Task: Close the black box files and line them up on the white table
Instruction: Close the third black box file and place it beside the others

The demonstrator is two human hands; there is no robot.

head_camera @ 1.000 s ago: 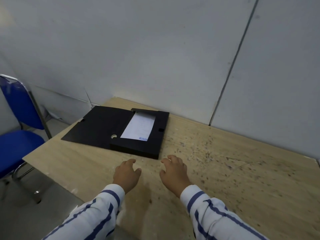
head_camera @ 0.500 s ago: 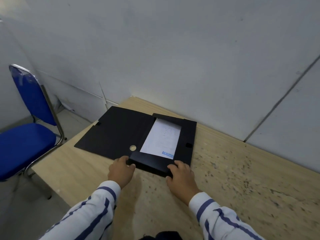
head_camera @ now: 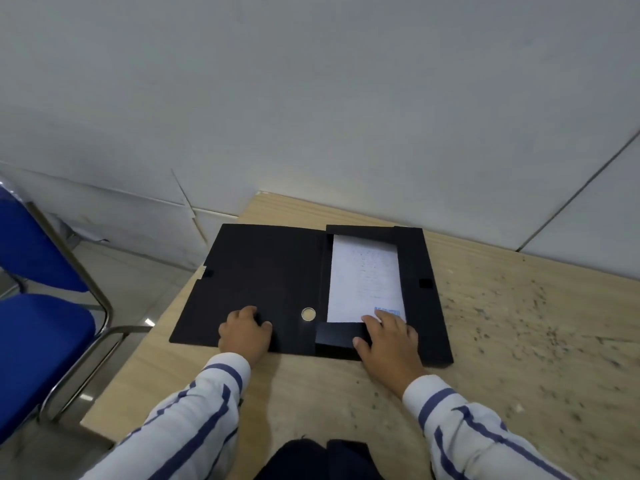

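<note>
Table (head_camera: 502,368) of pale wood carries one black box file (head_camera: 429,306) lying open, its long axis running away from the person, lid (head_camera: 256,271) spread flat to the left, paper (head_camera: 363,278) in the tray. Left hand (head_camera: 244,332) rests palm down on the lid's near edge, gripping nothing; right hand (head_camera: 389,336) presses the near flap (head_camera: 339,334), fingers loosely spread. Judged, the lid must swing rightward, so the left hand is better placed
</note>
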